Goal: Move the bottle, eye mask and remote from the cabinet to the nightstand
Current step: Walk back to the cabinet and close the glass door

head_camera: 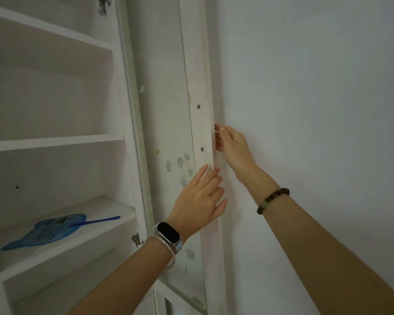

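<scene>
Two hands on cabinet door [203,87]: L [200,196] flat, R [233,144] grips edge (shelf [96,233]: blue fan [48,230]).

Left hand [198,198], right hand [233,146] on door [201,87]

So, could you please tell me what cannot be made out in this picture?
Head view:
Bottle, eye mask, remote: not seen; the cabinet runs past the left edge.
Right hand: fingertips hidden behind the door edge.
Lowest shelves: cut off by the bottom edge and left forearm.
Nightstand: out of frame.
</scene>
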The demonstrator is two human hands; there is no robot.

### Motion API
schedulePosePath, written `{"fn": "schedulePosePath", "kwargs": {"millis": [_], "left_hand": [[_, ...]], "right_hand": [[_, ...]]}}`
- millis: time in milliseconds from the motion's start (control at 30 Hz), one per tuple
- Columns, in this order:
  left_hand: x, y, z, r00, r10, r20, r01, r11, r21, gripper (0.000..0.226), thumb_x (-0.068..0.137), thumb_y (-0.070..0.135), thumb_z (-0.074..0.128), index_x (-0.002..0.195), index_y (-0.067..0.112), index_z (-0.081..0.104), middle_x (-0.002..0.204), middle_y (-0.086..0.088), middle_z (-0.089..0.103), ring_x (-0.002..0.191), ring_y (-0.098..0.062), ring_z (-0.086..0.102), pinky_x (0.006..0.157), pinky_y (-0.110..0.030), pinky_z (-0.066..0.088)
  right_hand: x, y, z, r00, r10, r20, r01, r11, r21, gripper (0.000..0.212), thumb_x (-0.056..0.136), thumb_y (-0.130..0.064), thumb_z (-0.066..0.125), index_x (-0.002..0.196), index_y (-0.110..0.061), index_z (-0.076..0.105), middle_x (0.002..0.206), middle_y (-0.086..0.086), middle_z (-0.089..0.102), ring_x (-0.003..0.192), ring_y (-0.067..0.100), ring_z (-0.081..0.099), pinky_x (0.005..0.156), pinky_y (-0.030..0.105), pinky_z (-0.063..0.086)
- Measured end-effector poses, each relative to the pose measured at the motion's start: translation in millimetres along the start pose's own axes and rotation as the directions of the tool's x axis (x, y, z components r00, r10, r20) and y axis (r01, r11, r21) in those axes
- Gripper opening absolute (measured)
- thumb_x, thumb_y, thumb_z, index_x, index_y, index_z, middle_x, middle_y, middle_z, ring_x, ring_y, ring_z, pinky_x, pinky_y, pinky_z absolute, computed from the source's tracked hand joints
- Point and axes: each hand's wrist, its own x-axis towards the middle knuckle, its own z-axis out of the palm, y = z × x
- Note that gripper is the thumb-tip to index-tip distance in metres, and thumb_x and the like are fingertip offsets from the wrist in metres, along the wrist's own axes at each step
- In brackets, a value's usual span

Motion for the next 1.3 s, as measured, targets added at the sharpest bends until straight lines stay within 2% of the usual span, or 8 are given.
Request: {"fn": "schedulePosePath", "kwargs": {"millis": [233, 500, 600, 833, 933, 1067, 1167, 1300], "left_hand": [[-15, -10, -10, 0.990, 0.086, -0.114, -0.078, 0.994, 0.072, 0.032, 0.097, 0.029, 0.042, 0.093, 0.011, 0.069, 0.110, -0.008, 0.064, 0.125, -0.027, 0.049, 0.116, -0.044, 0.023], [-72, -44, -49, 0.940, 0.167, -0.297, -0.153, 0.986, 0.068, 0.033, 0.095, 0.022, 0.043, 0.082, 0.007, 0.069, 0.096, -0.013, 0.066, 0.110, -0.029, 0.057, 0.112, -0.045, 0.032], [-103, -62, -69, 0.940, 0.162, -0.300, -0.140, 0.986, 0.091, 0.034, 0.094, 0.020, 0.041, 0.081, 0.005, 0.068, 0.094, -0.015, 0.066, 0.108, -0.030, 0.056, 0.111, -0.044, 0.032], [-192, -106, -116, 0.992, 0.026, -0.123, -0.004, 0.985, 0.171, 0.031, 0.092, 0.019, 0.043, 0.095, 0.003, 0.070, 0.108, -0.017, 0.066, 0.118, -0.031, 0.054, 0.108, -0.048, 0.036], [-231, -122, -130, 0.996, -0.093, 0.018, 0.085, 0.963, 0.254, 0.033, 0.092, 0.022, 0.047, 0.111, 0.004, 0.066, 0.124, -0.017, 0.060, 0.131, -0.028, 0.042, 0.116, -0.045, 0.024], [-273, -144, -141, 0.949, -0.257, 0.185, 0.164, 0.899, 0.407, 0.047, 0.099, 0.031, 0.034, 0.138, 0.008, 0.046, 0.149, -0.010, 0.037, 0.143, -0.022, 0.022, 0.120, -0.041, 0.009], [-295, -161, -143, 0.896, -0.359, 0.261, 0.210, 0.861, 0.464, 0.051, 0.098, 0.033, 0.033, 0.144, 0.010, 0.034, 0.153, -0.007, 0.030, 0.144, -0.022, 0.018, 0.118, -0.044, 0.013], [-311, -181, -139, 0.837, -0.464, 0.291, 0.289, 0.826, 0.484, 0.058, 0.097, 0.041, 0.036, 0.146, 0.012, 0.030, 0.155, -0.005, 0.025, 0.145, -0.021, 0.015, 0.117, -0.043, 0.016]], "right_hand": [[-1, -6, 6, 0.999, -0.017, 0.045, 0.015, 0.999, 0.044, 0.033, 0.102, -0.018, 0.038, 0.116, -0.010, 0.067, 0.102, 0.002, 0.073, 0.091, 0.009, 0.070, 0.080, 0.019, 0.055], [-17, -31, 54, 0.974, -0.149, 0.173, 0.134, 0.986, 0.096, 0.023, 0.096, -0.011, 0.055, 0.110, 0.001, 0.068, 0.096, 0.018, 0.072, 0.087, 0.027, 0.071, 0.079, 0.029, 0.059], [-26, -42, 85, 0.956, -0.203, 0.213, 0.181, 0.976, 0.122, 0.022, 0.095, -0.010, 0.057, 0.109, 0.004, 0.065, 0.090, 0.017, 0.071, 0.079, 0.021, 0.070, 0.074, 0.026, 0.058], [-50, -61, 177, 0.923, -0.254, 0.288, 0.214, 0.963, 0.165, 0.018, 0.091, -0.018, 0.063, 0.103, -0.005, 0.064, 0.088, 0.010, 0.069, 0.078, 0.017, 0.069, 0.073, 0.023, 0.057], [-53, -67, 215, 0.905, -0.257, 0.338, 0.232, 0.966, 0.114, 0.022, 0.088, -0.021, 0.067, 0.105, -0.007, 0.064, 0.089, 0.005, 0.069, 0.078, 0.013, 0.069, 0.074, 0.023, 0.057], [-56, -75, 264, 0.891, -0.251, 0.379, 0.249, 0.967, 0.055, 0.019, 0.086, -0.022, 0.069, 0.102, -0.014, 0.062, 0.088, -0.002, 0.066, 0.081, 0.014, 0.068, 0.077, 0.024, 0.057], [-54, -79, 299, 0.892, -0.248, 0.377, 0.277, 0.960, -0.024, 0.021, 0.086, -0.020, 0.069, 0.103, -0.012, 0.061, 0.085, -0.004, 0.063, 0.078, 0.011, 0.063, 0.070, 0.015, 0.051], [-48, -77, 340, 0.902, -0.239, 0.359, 0.277, 0.959, -0.058, 0.018, 0.085, -0.018, 0.070, 0.098, -0.011, 0.059, 0.078, -0.006, 0.058, 0.073, 0.008, 0.058, 0.068, 0.016, 0.050]]}}
